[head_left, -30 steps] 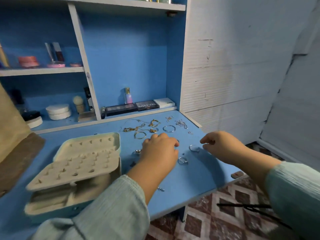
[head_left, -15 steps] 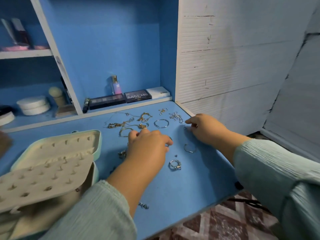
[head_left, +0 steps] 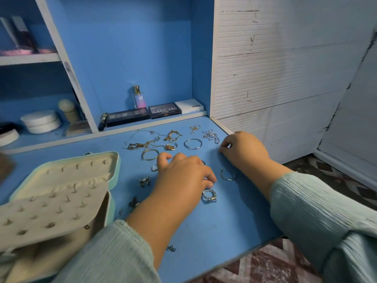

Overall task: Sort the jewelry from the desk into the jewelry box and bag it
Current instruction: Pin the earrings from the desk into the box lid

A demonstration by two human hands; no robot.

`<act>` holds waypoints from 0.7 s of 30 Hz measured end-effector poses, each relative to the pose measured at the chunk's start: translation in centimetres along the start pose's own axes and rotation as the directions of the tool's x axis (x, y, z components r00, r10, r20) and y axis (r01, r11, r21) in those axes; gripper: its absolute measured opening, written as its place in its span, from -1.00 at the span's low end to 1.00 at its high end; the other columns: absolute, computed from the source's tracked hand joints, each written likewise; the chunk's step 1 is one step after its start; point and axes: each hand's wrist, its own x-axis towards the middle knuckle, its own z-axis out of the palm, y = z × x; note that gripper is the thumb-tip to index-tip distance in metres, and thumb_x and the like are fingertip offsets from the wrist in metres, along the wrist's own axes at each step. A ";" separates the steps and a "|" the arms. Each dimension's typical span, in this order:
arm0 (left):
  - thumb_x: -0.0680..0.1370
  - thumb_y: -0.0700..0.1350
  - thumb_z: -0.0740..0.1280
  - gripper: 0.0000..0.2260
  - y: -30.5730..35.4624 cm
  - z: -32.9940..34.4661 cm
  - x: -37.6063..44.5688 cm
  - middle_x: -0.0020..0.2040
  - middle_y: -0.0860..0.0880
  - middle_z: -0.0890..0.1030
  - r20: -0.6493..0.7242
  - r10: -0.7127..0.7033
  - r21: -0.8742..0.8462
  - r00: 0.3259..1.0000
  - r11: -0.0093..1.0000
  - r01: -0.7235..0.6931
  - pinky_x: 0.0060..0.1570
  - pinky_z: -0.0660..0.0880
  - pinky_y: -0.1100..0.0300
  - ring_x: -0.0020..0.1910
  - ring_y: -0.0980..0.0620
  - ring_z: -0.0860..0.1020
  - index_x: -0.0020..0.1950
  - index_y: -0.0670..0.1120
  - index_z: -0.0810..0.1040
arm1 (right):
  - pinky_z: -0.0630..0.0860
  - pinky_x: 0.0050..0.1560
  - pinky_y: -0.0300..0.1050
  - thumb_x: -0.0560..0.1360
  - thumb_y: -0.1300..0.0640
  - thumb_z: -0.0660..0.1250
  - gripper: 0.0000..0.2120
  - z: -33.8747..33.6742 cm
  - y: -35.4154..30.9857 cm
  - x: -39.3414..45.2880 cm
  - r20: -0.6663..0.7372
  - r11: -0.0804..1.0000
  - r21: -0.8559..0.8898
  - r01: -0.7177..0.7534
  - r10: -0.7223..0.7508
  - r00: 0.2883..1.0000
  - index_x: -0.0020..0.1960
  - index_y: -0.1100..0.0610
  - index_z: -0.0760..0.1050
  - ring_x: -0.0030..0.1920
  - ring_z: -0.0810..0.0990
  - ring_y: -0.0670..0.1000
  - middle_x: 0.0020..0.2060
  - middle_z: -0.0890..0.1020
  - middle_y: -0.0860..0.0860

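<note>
On the desk (head_left: 204, 231), the jewelry box (head_left: 61, 193) lies at nine o'clock, scattered jewelry (head_left: 161, 144) at twelve, palettes (head_left: 142, 115) behind.

Blue desk (head_left: 204, 231); mint jewelry box (head_left: 114, 172), cream lining; maroon-white zigzag floor (head_left: 269, 264).

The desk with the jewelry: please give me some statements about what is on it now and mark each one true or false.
1. The jewelry box stands open on the left part of the desk. True.
2. The right hand rests on the jewelry box. False: it is at the far right edge of the desk, beside the silver chain.
3. A silver ring lies on the desk just near the left hand. True.
4. All the jewelry is already in the box. False: chains, hoops and rings lie on the desk.
5. A black palette marked MATTE lies on the ledge behind the desk. True.
</note>
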 end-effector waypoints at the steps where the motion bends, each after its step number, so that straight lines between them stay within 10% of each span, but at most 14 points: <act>1: 0.58 0.08 0.21 -0.83 0.0 0.0 0.0 0.09 0.18 0.49 -0.004 0.000 -0.008 1.000 1.000 0.000 0.20 -0.09 0.04 0.20 0.11 0.31 0.06 0.25 0.58 | 0.39 -0.15 -0.14 0.51 0.08 0.25 -0.86 0.0 0.1 -0.2 -0.009 1.000 0.009 0.004 -0.004 1.000 -0.02 0.02 0.59 0.01 0.49 0.08 -0.01 0.51 -0.01; 12: 0.59 0.01 0.20 -0.83 0.1 0.7 0.2 -0.08 0.19 0.46 -0.048 -0.013 -0.028 0.999 1.000 0.011 0.12 -0.11 0.07 0.08 0.15 0.32 -0.04 0.17 0.59 | 0.30 -0.40 -0.22 0.50 0.17 0.27 -0.88 -3.0 2.9 -2.1 0.011 0.913 0.389 -0.120 0.126 0.992 -0.20 0.09 0.53 -0.34 0.42 -0.08 -0.34 0.52 -0.11; 21: 0.61 0.02 0.17 -0.82 0.0 1.0 0.3 -0.03 0.18 0.48 -0.074 -0.017 -0.049 0.997 0.999 0.013 0.12 -0.09 0.07 0.12 0.14 0.34 -0.05 0.16 0.57 | 0.34 -0.35 -0.26 0.50 0.19 0.25 -0.88 -2.7 2.8 -3.9 -0.032 0.952 0.290 -0.100 0.114 0.993 -0.19 0.11 0.51 -0.29 0.44 -0.08 -0.27 0.55 -0.05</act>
